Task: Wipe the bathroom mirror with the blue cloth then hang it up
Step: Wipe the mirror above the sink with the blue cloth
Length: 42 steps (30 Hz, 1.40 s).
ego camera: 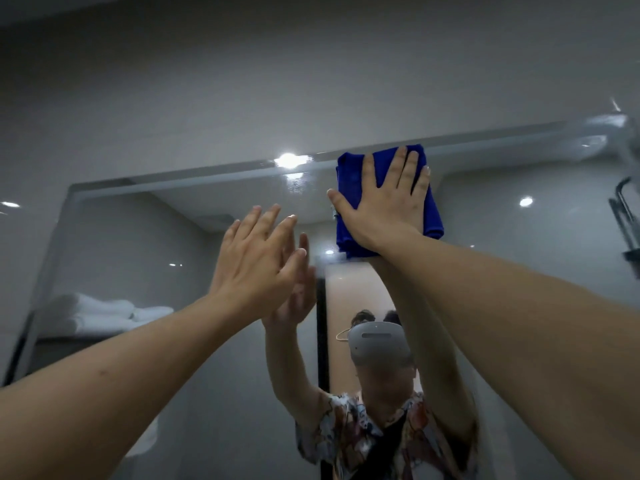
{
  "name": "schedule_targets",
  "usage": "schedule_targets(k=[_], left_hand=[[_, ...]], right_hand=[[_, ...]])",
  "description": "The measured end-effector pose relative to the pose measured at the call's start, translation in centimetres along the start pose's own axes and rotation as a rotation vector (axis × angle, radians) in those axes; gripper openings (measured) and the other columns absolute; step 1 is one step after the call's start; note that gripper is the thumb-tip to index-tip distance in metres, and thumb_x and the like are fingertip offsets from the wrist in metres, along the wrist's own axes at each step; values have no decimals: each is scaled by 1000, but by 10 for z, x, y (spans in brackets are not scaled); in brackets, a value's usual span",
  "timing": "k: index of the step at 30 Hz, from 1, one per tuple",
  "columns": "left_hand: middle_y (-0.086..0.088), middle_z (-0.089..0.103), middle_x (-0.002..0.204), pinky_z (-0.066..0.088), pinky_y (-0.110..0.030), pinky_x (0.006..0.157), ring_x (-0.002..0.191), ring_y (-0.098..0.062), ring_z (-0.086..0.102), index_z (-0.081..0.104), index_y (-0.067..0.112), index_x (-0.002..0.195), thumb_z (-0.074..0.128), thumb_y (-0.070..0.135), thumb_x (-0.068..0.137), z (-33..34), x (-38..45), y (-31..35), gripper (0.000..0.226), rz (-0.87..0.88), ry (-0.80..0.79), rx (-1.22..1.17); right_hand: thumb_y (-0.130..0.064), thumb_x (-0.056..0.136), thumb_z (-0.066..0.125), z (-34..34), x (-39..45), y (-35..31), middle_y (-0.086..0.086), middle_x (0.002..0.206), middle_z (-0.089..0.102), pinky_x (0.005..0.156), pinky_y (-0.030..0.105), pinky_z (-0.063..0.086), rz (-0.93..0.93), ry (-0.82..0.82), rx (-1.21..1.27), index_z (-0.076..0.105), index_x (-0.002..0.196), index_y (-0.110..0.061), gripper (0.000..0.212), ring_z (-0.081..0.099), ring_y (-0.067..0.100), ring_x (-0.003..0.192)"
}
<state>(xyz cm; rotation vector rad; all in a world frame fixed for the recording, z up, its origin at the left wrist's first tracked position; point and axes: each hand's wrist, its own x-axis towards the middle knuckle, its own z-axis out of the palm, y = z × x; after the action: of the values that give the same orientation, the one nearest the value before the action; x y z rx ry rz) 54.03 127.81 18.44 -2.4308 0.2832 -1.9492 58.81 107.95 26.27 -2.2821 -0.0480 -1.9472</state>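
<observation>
A folded blue cloth point(433, 216) lies flat against the bathroom mirror point(194, 393), just under the mirror's top edge. My right hand point(384, 206) presses on it with straight, spread fingers. My left hand point(258, 256) is raised to the left of the cloth, fingers straight, its fingertips at or close to the glass; I cannot tell whether they touch. The mirror shows the reflection of both my arms and of a person wearing a headset.
A grey tiled wall point(242, 81) rises above the mirror's bright top edge point(207, 171). Reflected in the glass are folded white towels point(93, 313) on a shelf at the left and a dark shower fitting point(623, 216) at the right.
</observation>
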Motion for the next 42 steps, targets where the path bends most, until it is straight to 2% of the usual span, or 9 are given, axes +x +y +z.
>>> schedule_targets(k=[5, 11, 16, 21, 29, 33, 38, 42], left_hand=[[1, 17, 169, 5, -44, 126, 156, -20, 4, 28, 29, 158, 22, 58, 92, -6, -10, -63, 72, 36, -15, -15], [0, 19, 168, 6, -43, 126, 156, -21, 7, 31, 29, 157, 15, 62, 88, -3, -9, -117, 78, 66, 14, -53], [-1, 22, 167, 7, -44, 126, 156, -22, 9, 34, 28, 156, 25, 58, 93, 4, -8, -128, 71, 55, 39, -100], [-2, 22, 167, 8, -44, 126, 156, -22, 10, 36, 26, 155, 16, 61, 88, -2, -5, -123, 78, 50, 93, -128], [-1, 25, 166, 8, -44, 125, 155, -22, 13, 36, 27, 154, 27, 57, 93, 10, -7, -127, 69, 116, 40, -28], [-2, 26, 166, 10, -45, 125, 155, -23, 13, 36, 26, 155, 27, 57, 93, 9, -9, -145, 69, 88, 44, -34], [-3, 30, 164, 12, -46, 124, 154, -24, 18, 41, 25, 153, 19, 60, 88, -1, -18, -179, 77, 122, 65, -38], [-2, 27, 166, 9, -44, 125, 155, -22, 14, 37, 26, 154, 18, 60, 87, -10, -23, -218, 78, 99, 52, -59]], right_hand=[[-85, 90, 7, 7, 5, -50, 28, 167, -14, 124, 59, -8, 90, 19, -9, -3, 164, -20, 100, -15, 43, 155], [-86, 89, 5, 10, 8, -69, 25, 168, -14, 125, 59, -6, 177, 17, -29, -5, 164, -24, 99, -16, 40, 156], [-86, 89, 6, 8, 7, -71, 23, 168, -15, 125, 57, -7, 182, 6, -47, -8, 164, -25, 97, -17, 38, 156], [-86, 90, 8, 10, 9, -71, 24, 168, -15, 125, 58, -6, 182, 14, -57, -7, 164, -25, 97, -16, 38, 156], [-85, 90, 8, 13, 14, -82, 26, 168, -12, 125, 59, -6, 185, 43, -42, -3, 164, -23, 98, -13, 41, 156], [-85, 90, 8, 16, 14, -103, 26, 168, -10, 125, 59, -6, 159, 47, -44, -2, 164, -22, 98, -13, 42, 156], [-85, 90, 10, 23, 10, -145, 25, 168, -11, 125, 58, -7, 127, 50, -31, -2, 164, -22, 98, -13, 41, 156], [-86, 90, 9, 32, 4, -191, 25, 168, -11, 125, 58, -5, 107, 54, -28, -2, 164, -22, 98, -13, 41, 156]])
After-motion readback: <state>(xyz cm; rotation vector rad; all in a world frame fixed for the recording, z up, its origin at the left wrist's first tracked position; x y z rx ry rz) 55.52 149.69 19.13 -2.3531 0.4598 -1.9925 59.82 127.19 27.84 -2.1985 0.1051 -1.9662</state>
